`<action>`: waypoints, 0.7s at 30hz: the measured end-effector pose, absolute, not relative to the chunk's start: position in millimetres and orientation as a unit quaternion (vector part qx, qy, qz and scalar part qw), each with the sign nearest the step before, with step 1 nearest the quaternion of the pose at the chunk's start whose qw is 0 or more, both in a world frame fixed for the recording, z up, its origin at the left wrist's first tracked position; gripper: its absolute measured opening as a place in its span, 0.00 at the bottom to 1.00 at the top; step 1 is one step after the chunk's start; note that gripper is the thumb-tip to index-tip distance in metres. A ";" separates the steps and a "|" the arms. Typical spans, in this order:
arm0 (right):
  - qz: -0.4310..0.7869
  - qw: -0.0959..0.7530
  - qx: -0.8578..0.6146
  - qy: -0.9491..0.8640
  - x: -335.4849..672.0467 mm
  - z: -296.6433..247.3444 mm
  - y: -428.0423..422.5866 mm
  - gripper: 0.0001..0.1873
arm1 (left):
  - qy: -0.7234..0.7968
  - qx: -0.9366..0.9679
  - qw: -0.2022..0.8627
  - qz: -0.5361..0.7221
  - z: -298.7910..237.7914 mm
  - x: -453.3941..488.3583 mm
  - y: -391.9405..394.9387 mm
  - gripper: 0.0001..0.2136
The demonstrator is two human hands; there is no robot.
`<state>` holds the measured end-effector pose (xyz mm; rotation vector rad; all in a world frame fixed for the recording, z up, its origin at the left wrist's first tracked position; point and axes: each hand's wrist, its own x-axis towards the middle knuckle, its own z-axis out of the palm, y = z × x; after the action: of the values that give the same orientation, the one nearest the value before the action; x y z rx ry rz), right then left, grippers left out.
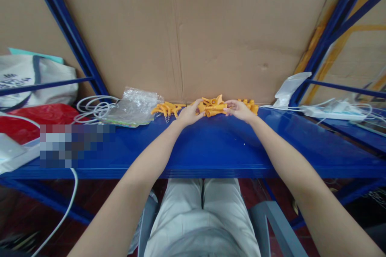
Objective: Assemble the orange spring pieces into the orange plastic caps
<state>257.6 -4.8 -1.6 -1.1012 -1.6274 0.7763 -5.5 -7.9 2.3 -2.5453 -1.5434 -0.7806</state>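
Head view. Reaches both bare arms (141, 168) over blue shelf (211, 144), almost to foot of cardboard sheet (223, 40). Has yellow parts (214, 109) clustered at back of shelf, roughly mid-width, between left hand (189, 115) and right hand (240, 111). Makes out tube and flared cup shapes; cannot tell how many pieces, too small and overlapped.

Curls left hand around left end of cluster, thumb in front, fingers behind; cannot tell whether squeezing or just resting. Pinches right end of cluster between thumb and fingertips of right hand.

Just left of left hand: yellow branching pieces (169, 108), with metal spirals (167, 119) poking out at front. Just beyond right hand, partly hidden by it: yellow knobbed pieces (253, 108).

Further left: clear plastic bag (132, 106), coiled white cable (93, 109), red bag (57, 113), white cloth bag (54, 80). Left front: pixelated patch (75, 144), cannot tell contents. Right: crumpled white wrap (288, 90) by blue post (327, 46). Below shelf edge: light trousers (205, 213), grey chair arm (279, 225).
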 end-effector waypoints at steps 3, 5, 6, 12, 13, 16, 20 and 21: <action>0.269 0.581 -0.429 -0.637 266.7 -0.6 4.0 0.20 | -0.506 -0.813 0.033 -0.286 -0.3 -7.9 -4.1 0.30; 0.233 0.635 -0.425 -0.601 272.9 -0.3 9.9 0.23 | -0.512 -0.805 0.050 -0.295 -1.2 -9.9 -1.6 0.27; 0.219 0.655 -0.430 -0.582 275.4 -0.3 12.8 0.24 | -0.516 -0.802 0.062 -0.294 -1.3 -11.1 -0.6 0.26; 0.185 0.673 -0.529 -0.482 276.7 0.5 26.0 0.19 | -0.642 -0.723 0.101 -0.234 -0.2 -22.8 2.1 0.22; 0.188 0.667 -0.548 -0.468 274.1 1.0 27.5 0.16 | -0.665 -0.706 0.095 -0.224 -0.6 -25.7 2.8 0.23; 0.196 0.638 -0.604 -0.436 263.3 2.7 32.3 0.12 | -0.718 -0.667 0.061 -0.190 -2.5 -35.1 6.5 0.26; 0.190 0.570 -0.677 -0.425 248.5 3.1 39.2 0.14 | -0.731 -0.674 0.017 -0.109 -3.8 -44.8 12.7 0.27; 0.189 0.549 -0.692 -0.430 245.6 2.8 40.2 0.13 | -0.726 -0.680 0.016 -0.095 -3.8 -46.2 13.9 0.26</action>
<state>245.6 40.2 2.8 -1.6384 -1.0183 0.4469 -46.2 13.9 -3.8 -2.1162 -2.2594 -0.2941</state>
